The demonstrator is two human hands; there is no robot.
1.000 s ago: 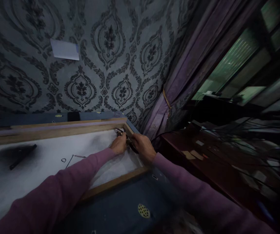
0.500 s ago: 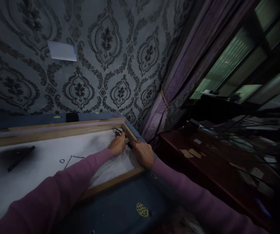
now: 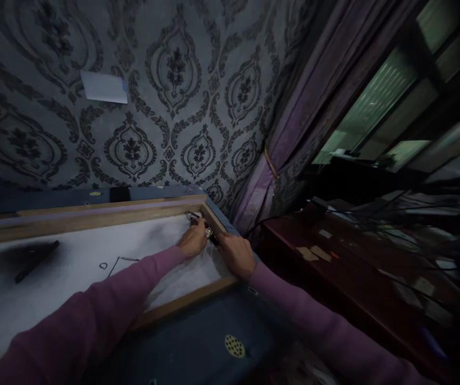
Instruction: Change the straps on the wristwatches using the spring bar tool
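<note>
A dark, narrow piece with shiny metal fittings (image 3: 208, 232) lies in the far right corner of a shallow wooden-framed tray (image 3: 174, 303). My left hand (image 3: 193, 239) is closed around its middle, and part of it sticks out beyond my fingers. At its near end, my right hand (image 3: 237, 254) is closed with the fingertips on the dark end, by the tray's right wall. The fingers hide much of the piece, so its kind is unclear. On the white lining (image 3: 142, 235) lie a small dark ring (image 3: 102, 266) and a thin angled wire-like piece (image 3: 119, 259).
A black bar (image 3: 37, 261) lies at the left in the tray. The tray rests on a blue surface (image 3: 198, 342). To the right is a dark red table (image 3: 290, 243) with papers and cables. A patterned wall (image 3: 174, 128) and a tied purple curtain (image 3: 270, 160) stand behind.
The view has shifted very slightly. Both hands stay in the same places on the dark piece, with barely any movement of the fingers.
</note>
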